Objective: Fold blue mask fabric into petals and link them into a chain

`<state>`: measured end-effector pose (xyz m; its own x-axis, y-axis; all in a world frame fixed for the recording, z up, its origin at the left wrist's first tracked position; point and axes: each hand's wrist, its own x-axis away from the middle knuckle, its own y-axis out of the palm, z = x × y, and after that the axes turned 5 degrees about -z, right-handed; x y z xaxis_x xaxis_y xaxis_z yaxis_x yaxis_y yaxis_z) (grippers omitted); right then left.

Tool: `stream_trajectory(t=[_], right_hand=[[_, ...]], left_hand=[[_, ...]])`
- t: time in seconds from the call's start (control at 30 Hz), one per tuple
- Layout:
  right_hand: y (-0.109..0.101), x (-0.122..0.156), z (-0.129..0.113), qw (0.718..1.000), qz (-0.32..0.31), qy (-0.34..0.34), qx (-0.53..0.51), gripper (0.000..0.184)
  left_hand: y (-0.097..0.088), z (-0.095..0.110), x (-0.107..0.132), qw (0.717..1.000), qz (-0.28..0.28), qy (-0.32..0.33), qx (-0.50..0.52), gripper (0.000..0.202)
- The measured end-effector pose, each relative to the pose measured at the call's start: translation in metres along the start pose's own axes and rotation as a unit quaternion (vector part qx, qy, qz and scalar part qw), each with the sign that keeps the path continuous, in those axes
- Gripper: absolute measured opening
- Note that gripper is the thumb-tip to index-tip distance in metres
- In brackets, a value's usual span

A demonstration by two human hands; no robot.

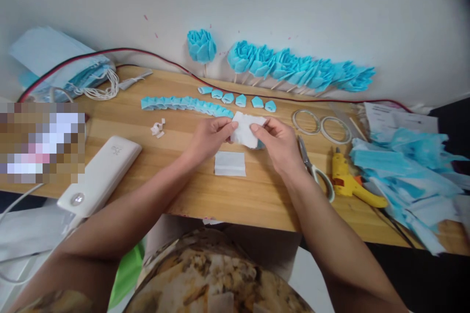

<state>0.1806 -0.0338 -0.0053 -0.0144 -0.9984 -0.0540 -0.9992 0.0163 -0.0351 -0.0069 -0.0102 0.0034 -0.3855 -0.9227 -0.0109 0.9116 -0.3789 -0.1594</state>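
Observation:
Between my two hands is a small white fabric piece, with a bit of blue showing under its lower right edge. My left hand pinches its left side, and my right hand pinches its right side with the thumb on top. Just below, a flat pale rectangular piece lies on the wooden table. Beyond my hands, a row of overlapping blue folded petals stretches left. Several separate blue folded pieces sit behind it.
Blue flowers on sticks lean along the wall. To the right are scissors, two tape rolls, a yellow glue gun and blue scraps. On the left lie a white power bank and stacked masks.

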Motion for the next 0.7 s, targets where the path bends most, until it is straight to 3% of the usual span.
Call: stream_trajectory(t=[0.23, 0.4, 0.53, 0.7], right_hand=[[-0.001, -0.001, 0.0, 1.0, -0.013, -0.001, 0.012, 0.029], [-0.001, 0.0, 0.0, 1.0, 0.001, -0.005, 0.02, 0.034], [0.001, 0.0, 0.001, 1.0, -0.005, 0.011, 0.001, 0.032], [0.001, -0.001, 0.001, 0.999, -0.026, 0.026, -0.003, 0.025]], left_hand=[[-0.003, 0.001, -0.001, 0.999, 0.021, 0.004, 0.041, 0.036], [-0.002, 0.003, -0.001, 0.996, -0.017, -0.013, 0.09, 0.048], [0.001, -0.004, -0.005, 0.992, -0.048, -0.036, 0.107, 0.039], [-0.002, -0.008, -0.007, 0.991, -0.016, -0.035, 0.127, 0.023]])
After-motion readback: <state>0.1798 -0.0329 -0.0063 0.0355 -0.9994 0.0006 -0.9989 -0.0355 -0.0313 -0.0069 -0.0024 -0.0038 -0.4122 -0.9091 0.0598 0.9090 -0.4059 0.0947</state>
